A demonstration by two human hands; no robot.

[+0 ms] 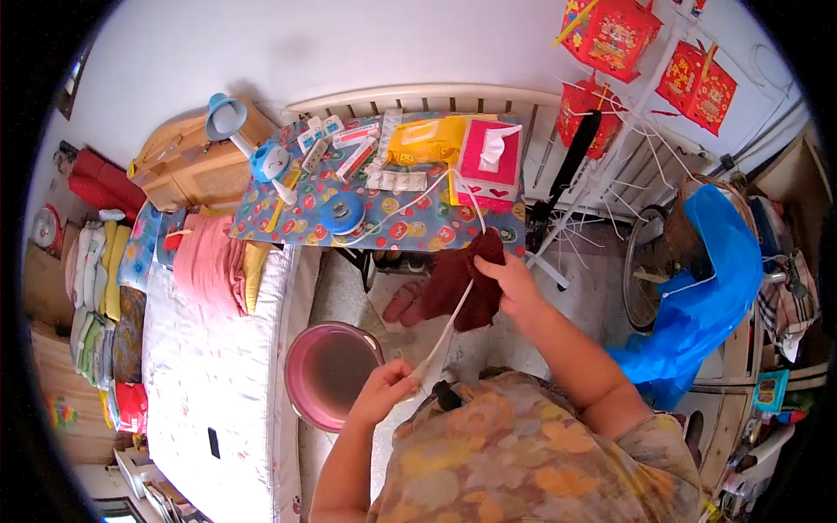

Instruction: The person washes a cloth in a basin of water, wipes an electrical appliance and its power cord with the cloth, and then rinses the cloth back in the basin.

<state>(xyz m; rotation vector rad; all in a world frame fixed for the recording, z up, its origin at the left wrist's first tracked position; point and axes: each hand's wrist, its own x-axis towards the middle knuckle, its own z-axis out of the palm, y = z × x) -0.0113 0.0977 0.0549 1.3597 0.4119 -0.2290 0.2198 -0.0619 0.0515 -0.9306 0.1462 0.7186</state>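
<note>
My right hand (512, 286) is closed on a dark red cloth (471, 301), which hangs in folds below the fingers. A white cord (453, 321) comes down from the table, passes by the cloth and stretches taut to my left hand (382, 392). The left fingers are pinched around the cord, low and close to my body. Whether the cloth wraps fully round the cord is hidden. Beside my left hand, on the floor, stands a pink bucket (290, 376) of cloudy water. On the table the cord loops near a round blue object (342, 213).
The patterned table (410, 228) bears a pink tissue box (490, 179), a yellow wipes pack (425, 141), a blue desk lamp (268, 161) and power strips (316, 144). Left is a bed (205, 375) with a phone (214, 443). Right are a white stand with red lanterns (610, 39) and a blue plastic sheet (711, 288).
</note>
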